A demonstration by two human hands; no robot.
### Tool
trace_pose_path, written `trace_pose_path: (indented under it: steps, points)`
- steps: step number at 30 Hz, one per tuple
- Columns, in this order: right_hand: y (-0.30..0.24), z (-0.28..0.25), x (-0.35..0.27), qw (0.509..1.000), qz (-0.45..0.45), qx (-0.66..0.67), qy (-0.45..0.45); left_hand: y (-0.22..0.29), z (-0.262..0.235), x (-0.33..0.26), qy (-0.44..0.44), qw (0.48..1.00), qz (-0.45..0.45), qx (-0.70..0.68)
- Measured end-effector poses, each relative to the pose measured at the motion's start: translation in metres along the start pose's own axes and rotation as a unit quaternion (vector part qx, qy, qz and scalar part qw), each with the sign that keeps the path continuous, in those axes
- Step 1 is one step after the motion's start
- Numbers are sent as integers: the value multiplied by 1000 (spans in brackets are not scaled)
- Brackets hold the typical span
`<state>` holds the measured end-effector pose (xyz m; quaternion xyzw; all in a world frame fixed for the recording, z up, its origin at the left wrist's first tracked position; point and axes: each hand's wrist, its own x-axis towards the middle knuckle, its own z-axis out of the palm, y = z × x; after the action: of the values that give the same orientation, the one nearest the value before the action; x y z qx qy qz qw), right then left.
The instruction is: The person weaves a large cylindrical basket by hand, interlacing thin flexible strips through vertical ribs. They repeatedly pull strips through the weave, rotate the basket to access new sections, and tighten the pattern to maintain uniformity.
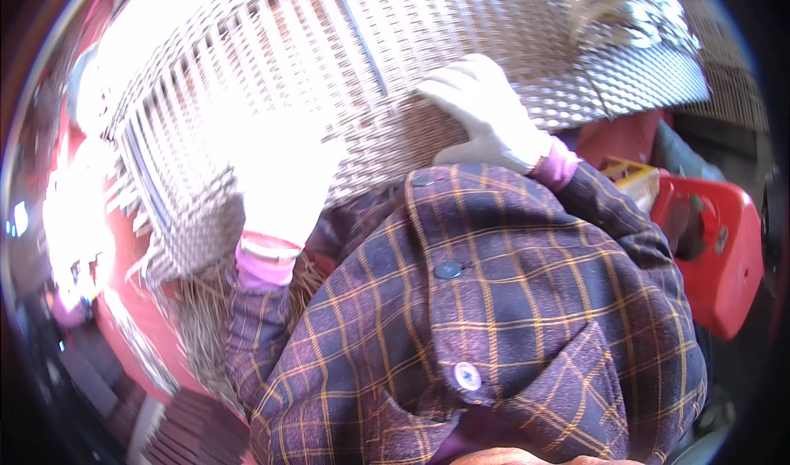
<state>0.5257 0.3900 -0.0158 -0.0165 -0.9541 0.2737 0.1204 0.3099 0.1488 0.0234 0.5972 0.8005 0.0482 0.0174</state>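
A large wicker piece (pixel 395 127), woven from pale greyish strands, spans the upper part of the head view in front of my body. My right hand (pixel 485 115), in a white glove, lies on its near part with the fingers stretched across the weave and the thumb apart. Bright light washes out my left hand (pixel 288 173), also gloved, over the left part of the weave; its fingers cannot be made out. Loose strand ends stick out along the wicker's left edge. A bundle of loose strands (pixel 597 16) lies on its far right part.
At the right stands a red plastic seat (pixel 720 251), with a yellow box (pixel 632 177) beside it. Long loose fibres (pixel 206 325) hang below the wicker at the left. A dark slatted thing (pixel 197 432) is at the lower left. Glare covers the upper left.
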Motion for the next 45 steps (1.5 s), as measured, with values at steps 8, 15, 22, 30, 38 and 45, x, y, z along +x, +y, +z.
trace_pose_path:
  steps: [8,15,22,30,38,45]
  points:
    - [12,-7,-35,975,83,-125,162,77,26,92,67,981,166,-75]
    - [34,-7,-55,964,150,-178,129,89,35,103,-61,986,150,-35]
    - [30,-18,-69,977,101,-94,164,81,26,103,-96,979,171,-56]
    - [58,-38,-82,951,141,-247,122,80,30,103,-113,979,165,-47]
    - [51,-35,-85,957,136,-227,118,85,33,92,-127,983,125,-39]
    - [7,-3,-48,931,181,-208,240,34,10,32,119,971,56,-202]
